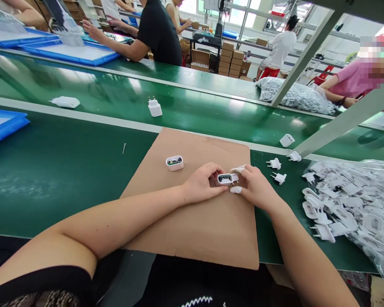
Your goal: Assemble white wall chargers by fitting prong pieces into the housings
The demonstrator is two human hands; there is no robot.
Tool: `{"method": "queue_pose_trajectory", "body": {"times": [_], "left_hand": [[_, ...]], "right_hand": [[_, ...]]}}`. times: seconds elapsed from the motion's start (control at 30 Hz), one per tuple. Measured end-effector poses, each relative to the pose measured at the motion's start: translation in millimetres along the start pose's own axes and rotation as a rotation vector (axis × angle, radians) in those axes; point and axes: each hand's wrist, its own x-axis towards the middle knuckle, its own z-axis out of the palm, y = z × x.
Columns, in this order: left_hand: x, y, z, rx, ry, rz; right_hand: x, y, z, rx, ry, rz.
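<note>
White housing [225, 183] is above the cardboard [198, 230], nearer its right edge: left hand [198, 183] grip closed on it, right hand [257, 187] grip narrow around the plug piece [235, 177] at its right end, can't tell if pinching. I'd brace the housing left, keep the plug piece square and fingertips off the open mouth. Keep wrists clear of the second housing [174, 163] by the cardboard's far-left corner.

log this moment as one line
left hand: holds open white housing | right hand: holds pronged plug piece | cardboard: bears second open housing
</note>
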Motion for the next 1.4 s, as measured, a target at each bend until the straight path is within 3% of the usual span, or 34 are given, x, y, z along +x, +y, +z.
{"method": "queue_pose_trajectory", "body": {"times": [0.13,0.27,0.4,0.5,0.6,0.67,0.77,0.87,0.97,1.13,1.4], "left_hand": [[-1,-2,0.7,-0.031,-0.068,-0.015],[-1,1,0.4,0.016,-0.086,-0.098],[-2,7,-4.2,0.010,-0.069,-0.173],[-2,6,-11.2,-0.066,-0.212,-0.095],[-1,2,-15.0,-0.093,-0.354,-0.075],[1,-1,-14.2,-0.065,-0.347,-0.058],[3,-2,-10.6,-0.029,-0.231,-0.048],[4,1,-9.2,-0.036,-0.157,-0.106],[3,3,-10.3,-0.065,-0.187,-0.123],[2,2,-8.9,-0.109,-0.202,-0.178],[3,1,-6.4,-0.122,-0.165,-0.135]], "right_hand": [[8,12,7,0.296,0.100,0.079],[8,13,-3,0.670,0.156,0.094],[5,6,-16,0.769,0.127,0.133],[4,6,-19,0.712,0.097,0.134],[4,9,-19,0.636,0.152,0.153],[4,11,-18,0.529,0.218,0.163],[1,10,-16,0.175,0.307,0.086],[-3,4,-12,-0.155,0.262,0.025],[-4,2,-6,-0.192,0.179,0.043],[3,13,3,0.010,0.085,0.078],[8,2,-9,0.841,0.144,0.368]]}}
